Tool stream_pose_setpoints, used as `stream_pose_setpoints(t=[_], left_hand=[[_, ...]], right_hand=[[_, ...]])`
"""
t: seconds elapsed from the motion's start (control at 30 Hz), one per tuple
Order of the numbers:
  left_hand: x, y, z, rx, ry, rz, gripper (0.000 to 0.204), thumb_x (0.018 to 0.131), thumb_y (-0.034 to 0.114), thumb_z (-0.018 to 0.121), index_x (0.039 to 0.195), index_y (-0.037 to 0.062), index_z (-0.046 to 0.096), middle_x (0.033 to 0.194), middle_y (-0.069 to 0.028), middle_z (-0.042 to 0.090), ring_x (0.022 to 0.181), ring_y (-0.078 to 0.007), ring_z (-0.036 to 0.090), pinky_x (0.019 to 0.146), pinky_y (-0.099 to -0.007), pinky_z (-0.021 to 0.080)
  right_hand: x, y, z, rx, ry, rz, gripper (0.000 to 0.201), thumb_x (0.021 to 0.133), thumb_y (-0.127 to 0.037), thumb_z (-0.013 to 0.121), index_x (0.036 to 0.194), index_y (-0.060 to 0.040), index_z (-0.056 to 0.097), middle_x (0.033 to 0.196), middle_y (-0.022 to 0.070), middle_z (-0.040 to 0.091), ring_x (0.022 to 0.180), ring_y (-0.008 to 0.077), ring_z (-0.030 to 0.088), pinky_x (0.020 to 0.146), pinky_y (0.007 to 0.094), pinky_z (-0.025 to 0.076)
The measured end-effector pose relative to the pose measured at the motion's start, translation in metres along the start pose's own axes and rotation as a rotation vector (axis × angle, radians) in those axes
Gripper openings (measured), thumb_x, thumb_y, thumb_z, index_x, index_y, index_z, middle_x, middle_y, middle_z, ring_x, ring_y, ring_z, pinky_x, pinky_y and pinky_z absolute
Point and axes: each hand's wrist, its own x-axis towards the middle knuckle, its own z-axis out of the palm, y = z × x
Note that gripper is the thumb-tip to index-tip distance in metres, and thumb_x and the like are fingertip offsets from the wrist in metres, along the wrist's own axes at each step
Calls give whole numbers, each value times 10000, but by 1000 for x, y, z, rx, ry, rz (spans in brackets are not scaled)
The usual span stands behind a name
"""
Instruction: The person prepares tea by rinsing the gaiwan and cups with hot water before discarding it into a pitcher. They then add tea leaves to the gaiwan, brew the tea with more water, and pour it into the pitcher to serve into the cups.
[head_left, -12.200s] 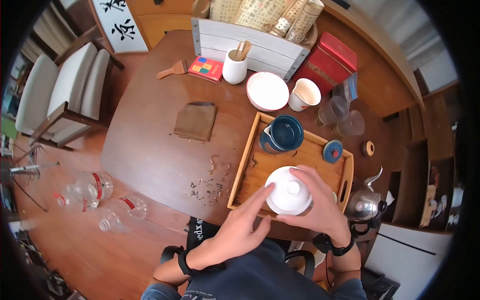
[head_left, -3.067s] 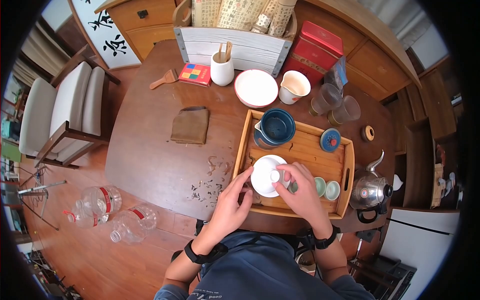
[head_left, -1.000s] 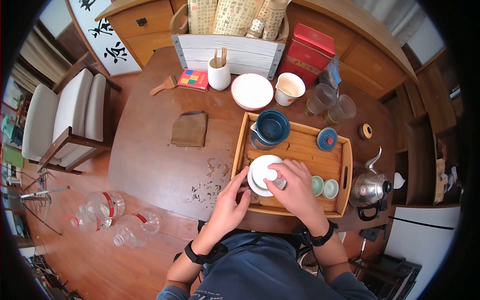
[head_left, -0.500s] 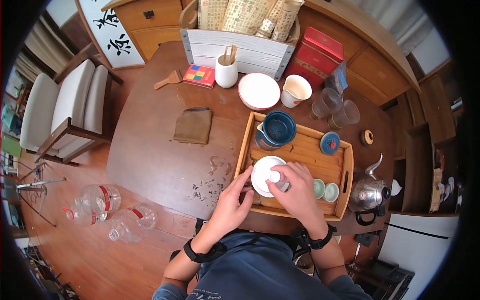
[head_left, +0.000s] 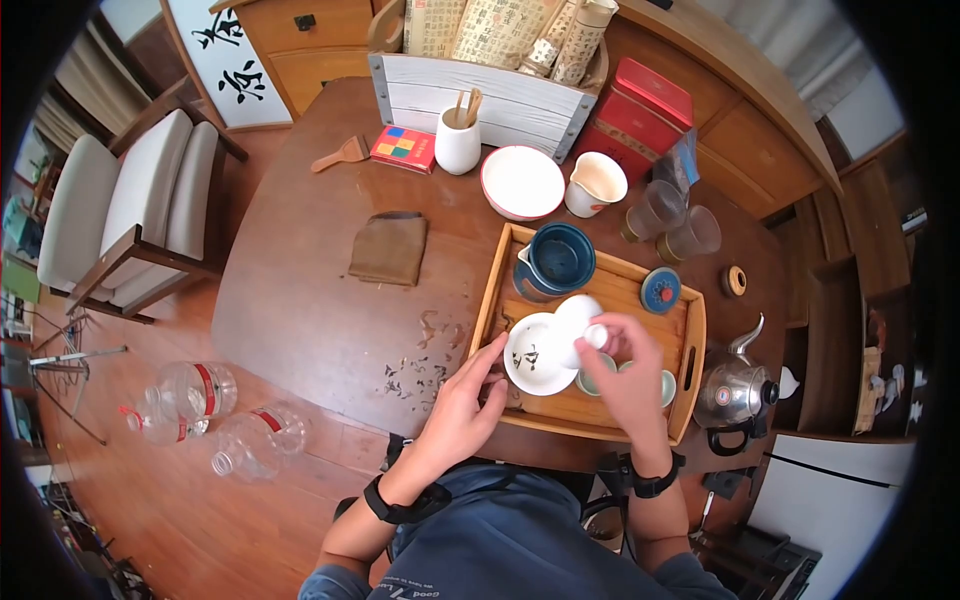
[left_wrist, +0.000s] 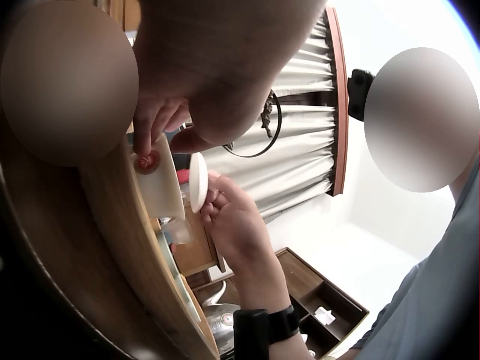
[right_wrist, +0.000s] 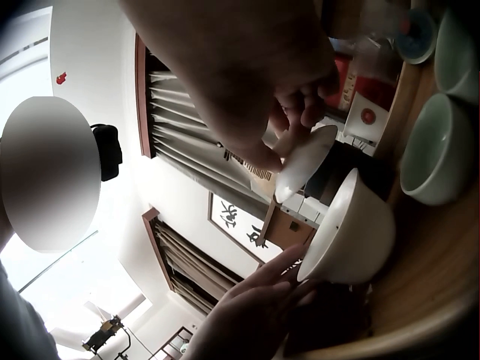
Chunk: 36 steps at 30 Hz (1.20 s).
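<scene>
My right hand [head_left: 630,370] pinches the knob of a white gaiwan lid [head_left: 574,318], holding it tilted above the right side of the gaiwan bowl [head_left: 538,380]. Dark tea leaves [head_left: 526,355] lie inside the white bowl, which stands at the near left of the wooden tray [head_left: 487,290]. Beside the bowl, the extended fingers of my left hand [head_left: 466,402] touch its left rim. The right wrist view shows the lid [right_wrist: 306,163] raised off the bowl [right_wrist: 358,236]. Pale green cups [right_wrist: 435,150] sit just right of the bowl, partly hidden by my right hand in the head view.
A dark blue pitcher [head_left: 556,262] and a blue lid [head_left: 660,290] share the tray. A steel kettle [head_left: 727,390] stands to its right. Behind are a white bowl [head_left: 522,182], a white pitcher [head_left: 596,185] and clear cups [head_left: 690,235]. Left lie a folded brown cloth [head_left: 388,248] and loose leaves [head_left: 415,378].
My right hand has lifted the lid off the gaiwan bowl and shifted it right and back, uncovering the leaves. My left hand has stayed at the bowl's rim.
</scene>
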Motion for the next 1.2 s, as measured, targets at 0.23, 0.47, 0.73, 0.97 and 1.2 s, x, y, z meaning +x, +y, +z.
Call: stream_pose_setpoints(t=[0.23,0.47,0.73,0.97,1.2], left_hand=[[0,-3,1,8,10,24,607,1012,-41,590,1598,-7,435,1401,-218,631,1120,-244,711,976,-348,563],[1,-4,1,14,11,38,585,1017,-42,583,1586,-12,451,1392,-218,634,1110,-243,712,976,-346,564],[1,1,1,9,15,21,551,1021,-33,585,1561,-35,472,1363,-212,639,1091,-239,712,971,-339,563],[1,0,0,8,11,30,552,1017,-44,582,1559,-29,478,1375,-212,634,1097,-246,708,972,-339,562],[2,-3,0,-1,8,36,551,1013,-53,579,1556,-24,486,1388,-221,629,1102,-253,699,975,-347,561]], right_hand=[[4,3,-16,202,47,108,236,922,-88,822,1108,-25,692,871,-25,668,773,42,529,716,229,428],[-5,2,-3,207,-20,112,239,913,-73,823,1110,-23,696,849,-30,655,770,47,527,693,232,445],[-3,2,-7,261,29,161,252,915,-85,823,1127,-20,701,867,-29,648,795,56,526,735,247,447],[-8,-5,9,-10,-95,-53,262,831,-107,853,1061,-71,734,829,61,637,770,231,580,742,364,458],[-7,-7,18,-184,-177,-206,284,800,-121,871,1047,-73,740,807,47,600,765,226,570,770,369,420]])
